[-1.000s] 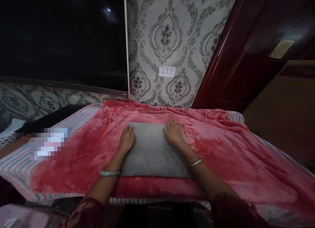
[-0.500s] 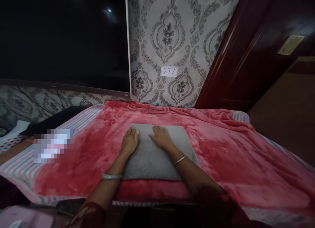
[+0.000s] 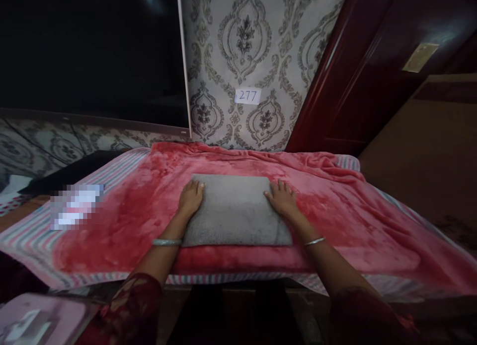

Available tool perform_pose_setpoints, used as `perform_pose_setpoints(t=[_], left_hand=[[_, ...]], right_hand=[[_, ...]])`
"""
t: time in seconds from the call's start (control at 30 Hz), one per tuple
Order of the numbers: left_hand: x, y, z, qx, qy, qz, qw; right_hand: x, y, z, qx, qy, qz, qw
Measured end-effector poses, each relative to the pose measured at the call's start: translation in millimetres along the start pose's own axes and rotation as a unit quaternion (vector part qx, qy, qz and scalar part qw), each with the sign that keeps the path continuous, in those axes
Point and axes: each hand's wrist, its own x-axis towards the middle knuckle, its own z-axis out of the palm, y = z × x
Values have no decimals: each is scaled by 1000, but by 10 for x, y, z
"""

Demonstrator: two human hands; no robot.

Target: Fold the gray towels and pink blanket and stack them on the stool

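A grey fabric piece (image 3: pixel 238 211), roughly rectangular with a soft nap, lies flat on a red plush blanket (image 3: pixel 122 231). My left hand (image 3: pixel 191 196) rests palm down along its left edge, fingers extended and pointing away from me. At its upper right edge lies my right hand (image 3: pixel 283 197), fingers spread, the thumb side at the grey cloth and the other fingers over the red blanket. Neither hand grips anything. Each wrist wears a bangle.
Under the blanket shows a striped cloth (image 3: pixel 122 169). A blurred-out item (image 3: pixel 76 206) sits at the left. Behind are a dark television screen (image 3: pixel 89 52), patterned wallpaper with a label reading 277 (image 3: pixel 248 96), and a dark red door (image 3: pixel 335 87). A pink object (image 3: pixel 40 317) stands lower left.
My right hand has slid right, from the middle of the grey cloth to its right edge. My left hand stays at the left edge. The camera view has shifted slightly.
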Motion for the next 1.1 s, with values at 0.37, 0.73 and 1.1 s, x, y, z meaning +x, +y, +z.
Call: perform_pose_setpoints(t=[0.37,0.73,1.1], left_hand=[[-774,230,-329,121,-51,120,984],[-909,157,-222,86,-75,104,988],[-813,17,-416,-237,15,-124,964]], right_hand=[[-1103,-1584,180,125,-17,-320,939],[-1065,-155,262,79,10,-123,989],[-1189,369,530,225,159,-84,958]])
